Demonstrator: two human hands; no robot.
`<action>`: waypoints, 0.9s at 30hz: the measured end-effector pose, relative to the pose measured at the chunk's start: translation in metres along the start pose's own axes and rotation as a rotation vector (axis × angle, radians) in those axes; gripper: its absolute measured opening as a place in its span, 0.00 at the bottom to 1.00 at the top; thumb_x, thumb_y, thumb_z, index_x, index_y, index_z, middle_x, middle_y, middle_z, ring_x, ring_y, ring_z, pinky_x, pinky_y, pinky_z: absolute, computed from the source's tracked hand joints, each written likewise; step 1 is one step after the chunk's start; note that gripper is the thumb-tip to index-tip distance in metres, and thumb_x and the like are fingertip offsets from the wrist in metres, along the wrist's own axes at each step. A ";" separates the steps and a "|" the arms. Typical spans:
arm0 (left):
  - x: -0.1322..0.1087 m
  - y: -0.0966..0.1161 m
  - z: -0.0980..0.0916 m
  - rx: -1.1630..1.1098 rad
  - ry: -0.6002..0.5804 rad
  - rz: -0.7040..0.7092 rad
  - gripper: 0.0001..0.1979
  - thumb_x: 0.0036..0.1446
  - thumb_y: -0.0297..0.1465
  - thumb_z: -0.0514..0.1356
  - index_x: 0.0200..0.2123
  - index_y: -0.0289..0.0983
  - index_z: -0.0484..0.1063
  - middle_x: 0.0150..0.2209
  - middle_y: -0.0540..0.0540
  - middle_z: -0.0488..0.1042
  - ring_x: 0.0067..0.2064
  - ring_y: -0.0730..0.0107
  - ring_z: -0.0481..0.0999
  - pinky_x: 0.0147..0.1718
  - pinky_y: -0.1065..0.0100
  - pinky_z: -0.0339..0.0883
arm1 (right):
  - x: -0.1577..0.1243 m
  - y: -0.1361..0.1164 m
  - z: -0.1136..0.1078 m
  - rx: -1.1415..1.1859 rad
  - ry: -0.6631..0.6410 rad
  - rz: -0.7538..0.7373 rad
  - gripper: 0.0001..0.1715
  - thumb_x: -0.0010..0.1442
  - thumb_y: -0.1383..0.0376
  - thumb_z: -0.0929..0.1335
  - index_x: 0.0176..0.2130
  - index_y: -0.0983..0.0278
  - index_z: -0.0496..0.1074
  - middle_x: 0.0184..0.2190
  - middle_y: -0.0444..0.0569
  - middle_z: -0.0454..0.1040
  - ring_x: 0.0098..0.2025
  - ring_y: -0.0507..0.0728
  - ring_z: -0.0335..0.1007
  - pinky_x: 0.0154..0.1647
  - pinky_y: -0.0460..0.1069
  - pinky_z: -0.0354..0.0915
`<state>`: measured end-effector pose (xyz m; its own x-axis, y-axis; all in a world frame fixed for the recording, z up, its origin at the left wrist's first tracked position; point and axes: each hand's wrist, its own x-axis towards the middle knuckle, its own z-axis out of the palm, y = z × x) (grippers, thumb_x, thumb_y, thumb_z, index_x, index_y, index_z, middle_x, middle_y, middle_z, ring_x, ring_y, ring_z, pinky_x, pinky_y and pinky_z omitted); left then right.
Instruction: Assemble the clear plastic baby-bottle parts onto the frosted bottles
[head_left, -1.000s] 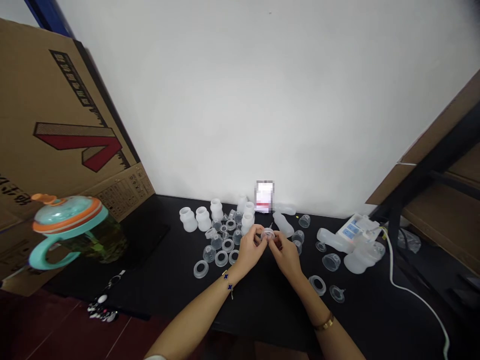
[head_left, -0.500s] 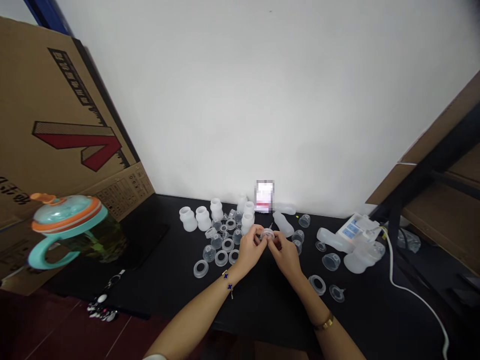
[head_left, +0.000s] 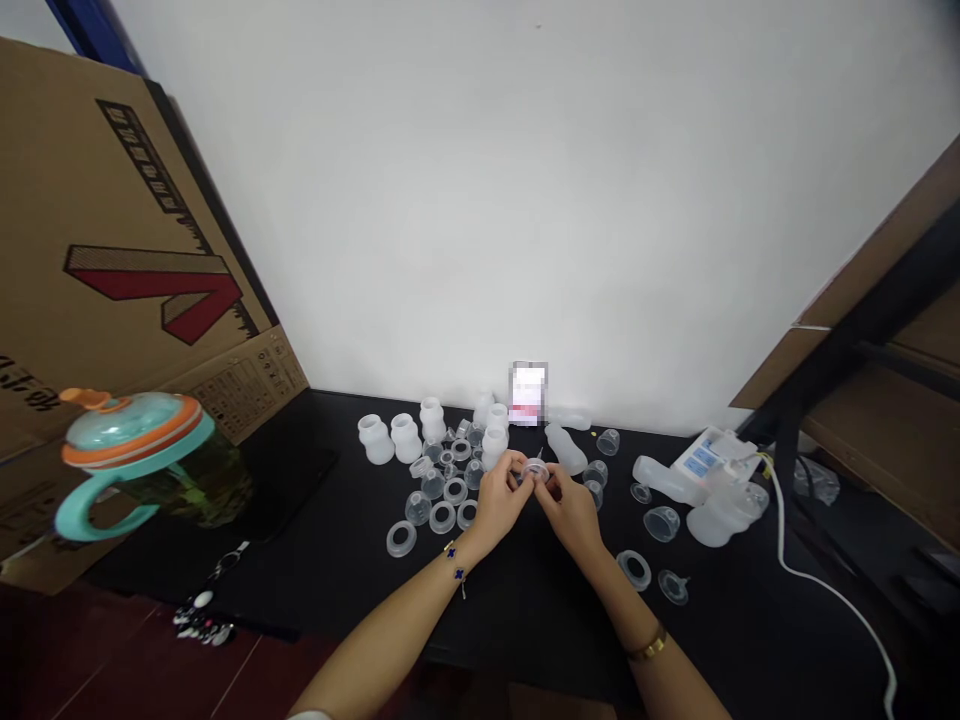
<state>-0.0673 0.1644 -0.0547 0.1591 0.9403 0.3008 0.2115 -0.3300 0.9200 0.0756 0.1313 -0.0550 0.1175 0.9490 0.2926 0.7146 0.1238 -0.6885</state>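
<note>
Clear ring part is held up above the desk, roughly mid-scene, in front of the blurred-out screen. It is gripped from both sides: one edge is pinched by the fingertips of the left hand, the other by the right hand. Neither is free. A thin stem is seen sticking up just behind it; whether it belongs to the same piece cannot be told.

Change since the earlier frames: very little. The same two-handed pinch is kept, and its round face is now shown a bit more clearly, so a slight tilt may have been made. Nothing on the desk is seen to have been moved. Fingertip handling of this one piece is judged to be still under way; whether anything has been seated or pulled off cannot be told, as the contact is partly hidden by fingers.

To the left, white bottles are stood near the wall, with clear domes and collar rings scattered in front. To the right, a frosted bottle is laid on its side, and a stemmed disc is left beside a loose collar.
</note>
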 end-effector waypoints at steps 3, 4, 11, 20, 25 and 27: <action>0.001 0.000 0.000 0.001 -0.010 -0.002 0.07 0.59 0.34 0.60 0.39 0.39 0.70 0.30 0.53 0.74 0.24 0.76 0.66 0.26 0.72 0.60 | -0.001 -0.001 0.000 -0.004 0.009 0.011 0.18 0.65 0.51 0.63 0.42 0.60 0.74 0.23 0.43 0.73 0.24 0.55 0.70 0.26 0.47 0.56; 0.001 0.000 0.000 0.001 -0.012 -0.003 0.07 0.59 0.35 0.60 0.40 0.39 0.71 0.31 0.52 0.75 0.24 0.76 0.67 0.27 0.72 0.60 | -0.001 -0.002 0.000 0.001 0.015 0.015 0.18 0.65 0.51 0.63 0.42 0.60 0.74 0.24 0.43 0.74 0.25 0.55 0.71 0.26 0.47 0.56; -0.001 -0.003 0.001 -0.005 -0.027 0.001 0.11 0.62 0.39 0.59 0.43 0.40 0.70 0.33 0.50 0.78 0.25 0.74 0.70 0.27 0.71 0.63 | -0.001 -0.002 0.001 0.058 0.082 0.003 0.20 0.66 0.52 0.63 0.48 0.61 0.74 0.38 0.49 0.79 0.30 0.55 0.72 0.31 0.48 0.64; 0.001 -0.006 0.001 0.082 -0.076 0.001 0.11 0.63 0.38 0.57 0.40 0.39 0.75 0.30 0.50 0.76 0.26 0.71 0.71 0.27 0.71 0.63 | -0.002 0.000 0.004 0.064 0.090 -0.027 0.23 0.68 0.52 0.61 0.53 0.61 0.73 0.45 0.52 0.79 0.33 0.57 0.74 0.34 0.50 0.67; 0.000 -0.007 0.002 0.110 -0.101 -0.017 0.12 0.62 0.39 0.58 0.36 0.39 0.76 0.25 0.51 0.73 0.26 0.70 0.70 0.26 0.71 0.60 | -0.002 0.003 0.004 0.064 0.104 -0.043 0.23 0.68 0.53 0.61 0.53 0.62 0.73 0.46 0.53 0.79 0.34 0.57 0.74 0.35 0.51 0.68; 0.000 -0.007 0.003 0.114 -0.104 -0.017 0.12 0.62 0.40 0.58 0.35 0.38 0.76 0.24 0.51 0.72 0.26 0.69 0.70 0.26 0.71 0.59 | -0.002 0.003 0.004 0.060 0.112 -0.058 0.23 0.68 0.54 0.61 0.53 0.63 0.73 0.45 0.54 0.79 0.34 0.57 0.74 0.35 0.51 0.68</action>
<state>-0.0662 0.1666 -0.0612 0.2528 0.9340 0.2524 0.3217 -0.3271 0.8885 0.0745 0.1310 -0.0608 0.1565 0.9017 0.4029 0.6800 0.1975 -0.7061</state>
